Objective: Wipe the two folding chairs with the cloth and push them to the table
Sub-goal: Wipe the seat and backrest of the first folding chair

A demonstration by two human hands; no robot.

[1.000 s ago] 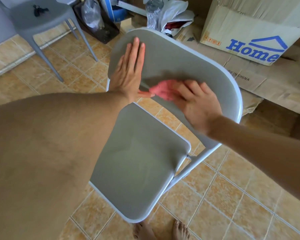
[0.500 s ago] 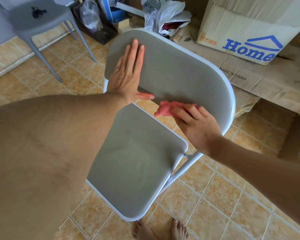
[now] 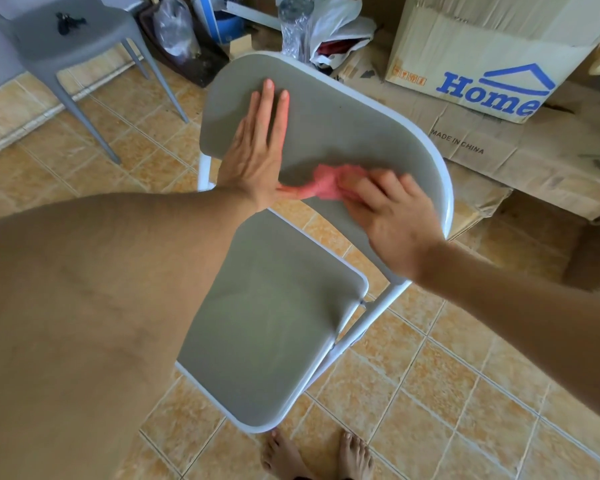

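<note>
My right hand (image 3: 392,220) has its fingers bent over the pink cloth (image 3: 323,183), bunching it and pressing it flat to the backrest (image 3: 343,133) of the folding chair (image 3: 440,188), near the backrest's lower edge. The hand is motion-blurred, so I can't read the exact finger hold beyond that. My left hand (image 3: 257,150) lies fully open, fingers straight and together, palm flat on the backrest toward its left edge with the thumb just beside the cloth's tail. I judge it is there to brace the panel so the light frame doesn't rock or fold under the wiping pressure. Below both hands the seat (image 3: 267,323) is folded down and tilts toward me, its front edge close above my bare feet (image 3: 284,455) on the tiled floor (image 3: 430,393). Beyond the chair's top edge sit a big cardboard box (image 3: 482,64) and bagged clutter; a grey plastic chair (image 3: 73,39) stands at the far left. I read this as the wiping of the first chair, backrest stage. The second folding chair and the table are out of view.
</note>
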